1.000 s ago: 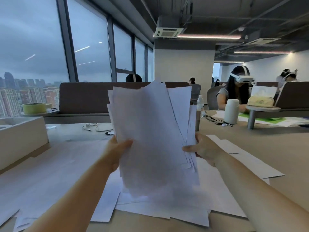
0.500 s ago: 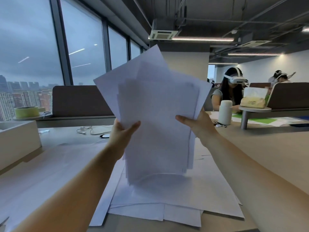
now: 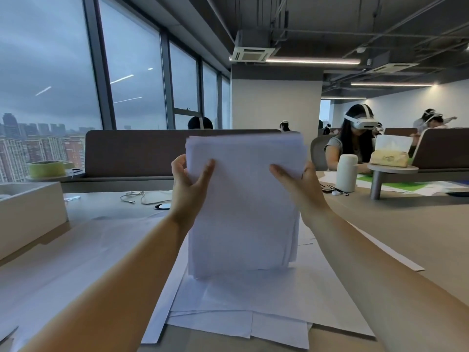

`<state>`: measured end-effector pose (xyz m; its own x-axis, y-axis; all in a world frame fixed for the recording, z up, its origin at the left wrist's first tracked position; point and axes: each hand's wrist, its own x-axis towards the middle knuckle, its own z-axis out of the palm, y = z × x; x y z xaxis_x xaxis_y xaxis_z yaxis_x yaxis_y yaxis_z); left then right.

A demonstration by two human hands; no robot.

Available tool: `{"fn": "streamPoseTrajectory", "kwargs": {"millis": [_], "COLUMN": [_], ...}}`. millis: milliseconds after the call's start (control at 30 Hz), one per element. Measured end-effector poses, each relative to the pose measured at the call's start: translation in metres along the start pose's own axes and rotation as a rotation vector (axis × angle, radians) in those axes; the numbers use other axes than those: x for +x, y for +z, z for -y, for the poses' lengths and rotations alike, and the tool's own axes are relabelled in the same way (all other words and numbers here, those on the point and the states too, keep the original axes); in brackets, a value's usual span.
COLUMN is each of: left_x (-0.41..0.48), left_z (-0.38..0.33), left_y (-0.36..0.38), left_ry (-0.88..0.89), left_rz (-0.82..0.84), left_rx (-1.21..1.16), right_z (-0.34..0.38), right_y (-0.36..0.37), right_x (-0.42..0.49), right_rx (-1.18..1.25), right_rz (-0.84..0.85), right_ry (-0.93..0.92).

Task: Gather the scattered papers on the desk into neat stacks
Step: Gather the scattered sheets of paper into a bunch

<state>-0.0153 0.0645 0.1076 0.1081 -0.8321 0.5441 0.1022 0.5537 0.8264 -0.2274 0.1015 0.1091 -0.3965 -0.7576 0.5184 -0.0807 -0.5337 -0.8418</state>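
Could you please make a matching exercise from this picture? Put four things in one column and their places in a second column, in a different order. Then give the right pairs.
Things
1. paper stack
2. white bottle
3. green tape roll
4. white cable

Places
A. far left, in front of the window
B. upright, gripped by the left hand and the right hand
C. on the desk, beyond the left hand
D. on the desk, right of the right hand

Pairs: 1-B, 2-D, 3-A, 4-C

The stack point(image 3: 243, 199) is upright over loose sheets point(image 3: 253, 313) at the desk's point(image 3: 406, 224) near edge, a box point(image 3: 28, 214) toward its left edge, a cable point(image 3: 142, 196) behind.
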Motion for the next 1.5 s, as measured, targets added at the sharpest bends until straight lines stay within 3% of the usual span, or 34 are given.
{"fn": "streamPoseTrajectory", "kwargs": {"millis": [133,333,567,767,967,1067,1167,1333,1500], "left_x": [-0.007,0.001,-0.023,-0.017,-0.052,-0.054,-0.047,-0.048,-0.068], "left_z": [0.007,-0.009,0.024,0.024,0.080,0.097,0.097,0.076,0.068], "left_y": [-0.003,0.007,-0.001,0.008,-0.003,-0.009,-0.001,0.045,0.110], "left_ry": [0.010,0.001,-0.076,-0.100,-0.393,-0.400,-0.377,-0.432,-0.461], "left_rz": [-0.052,-0.034,0.045,0.061,0.223,0.266,0.246,0.245,0.353], "left_rx": [0.079,-0.026,-0.015,-0.038,0.307,0.548,0.560,0.351,0.249], "right_z": [-0.017,0.001,-0.029,-0.017,-0.069,-0.077,-0.076,-0.057,-0.042], "right_y": [-0.003,0.006,-0.004,-0.007,-0.032,-0.040,-0.047,-0.080,-0.150], "right_x": [-0.008,-0.003,-0.021,-0.018,-0.054,-0.060,-0.052,-0.048,-0.063], "right_rx": [-0.028,-0.069,-0.035,-0.023,-0.341,-0.504,-0.565,-0.442,-0.377], "right_rz": [0.034,-0.006,0.087,0.063,0.254,0.356,0.221,0.002,-0.147], "right_ry": [0.099,0.037,0.235,0.188,0.506,0.471,0.445,0.471,0.517]}}
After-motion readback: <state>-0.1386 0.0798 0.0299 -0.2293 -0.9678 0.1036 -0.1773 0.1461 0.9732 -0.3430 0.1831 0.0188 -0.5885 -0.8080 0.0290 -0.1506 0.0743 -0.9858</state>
